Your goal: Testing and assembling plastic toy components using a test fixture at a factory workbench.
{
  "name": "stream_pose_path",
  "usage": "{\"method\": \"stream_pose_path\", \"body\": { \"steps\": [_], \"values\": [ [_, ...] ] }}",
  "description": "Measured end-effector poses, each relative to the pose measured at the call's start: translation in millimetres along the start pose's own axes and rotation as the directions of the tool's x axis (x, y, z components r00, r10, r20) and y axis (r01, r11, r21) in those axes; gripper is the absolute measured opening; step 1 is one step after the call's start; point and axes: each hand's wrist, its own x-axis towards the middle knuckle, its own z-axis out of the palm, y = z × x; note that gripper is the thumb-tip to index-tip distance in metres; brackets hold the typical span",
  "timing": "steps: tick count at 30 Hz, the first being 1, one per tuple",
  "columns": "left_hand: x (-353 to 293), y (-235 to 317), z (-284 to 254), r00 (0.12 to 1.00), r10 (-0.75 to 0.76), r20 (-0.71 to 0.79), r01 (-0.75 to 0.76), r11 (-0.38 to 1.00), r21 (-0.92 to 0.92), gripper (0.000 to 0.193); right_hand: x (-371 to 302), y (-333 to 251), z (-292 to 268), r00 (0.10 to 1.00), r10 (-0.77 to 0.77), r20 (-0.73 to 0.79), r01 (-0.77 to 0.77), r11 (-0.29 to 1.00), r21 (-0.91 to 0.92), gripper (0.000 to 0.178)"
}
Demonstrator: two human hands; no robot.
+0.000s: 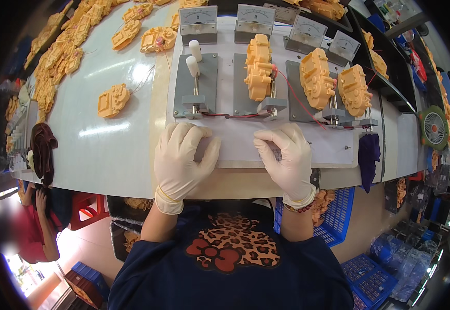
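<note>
My left hand (181, 157), in a white glove, rests at the near edge of a white test board (230, 142). Its fingers curve loosely, the thumb stands apart, and I see nothing held. Opposite it, my right hand (289, 157), also gloved, lies on the board's near edge with bent fingers and a gap to the thumb; no object shows in it. Beyond the hands are grey fixtures. The left fixture (204, 80) bears two white pegs. Orange plastic housings sit on the others: one in the middle (258, 67), two farther right (316, 77) (354, 90).
Analog meters (198, 23) line the board's far side. Loose orange housings (114, 101) lie on the table at left, with a heap (54, 67) beyond. A small green fan (434, 128) stands at right. Below are a blue crate (341, 212) and, at left, another person (34, 227).
</note>
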Motion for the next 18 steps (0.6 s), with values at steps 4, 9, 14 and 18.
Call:
{"method": "stream_pose_path", "body": {
  "steps": [4,9,14,18],
  "values": [
    [-1.1,-0.7,0.5,1.000,-0.018,0.011,0.018,1.000,0.007,0.019,-0.3,-1.0,1.4,1.000,0.018,0.016,-0.017,1.000,-0.002,0.013],
    [-1.7,-0.8,0.7,1.000,0.000,-0.005,0.000,1.000,0.011,0.019,0.3,-2.1,3.9,0.999,-0.047,-0.016,0.046,0.997,-0.055,0.014],
    [-1.6,0.5,-0.3,1.000,-0.006,-0.010,0.006,1.000,0.006,0.018,-6.1,-2.4,4.8,0.993,-0.119,0.007,0.118,0.976,-0.184,0.016],
    [-3.6,0.5,-6.2,1.000,0.006,-0.014,-0.007,0.999,-0.053,0.017,-6.8,-1.9,-1.0,0.986,-0.137,-0.090,0.127,0.986,-0.107,0.025]
  ]
}}
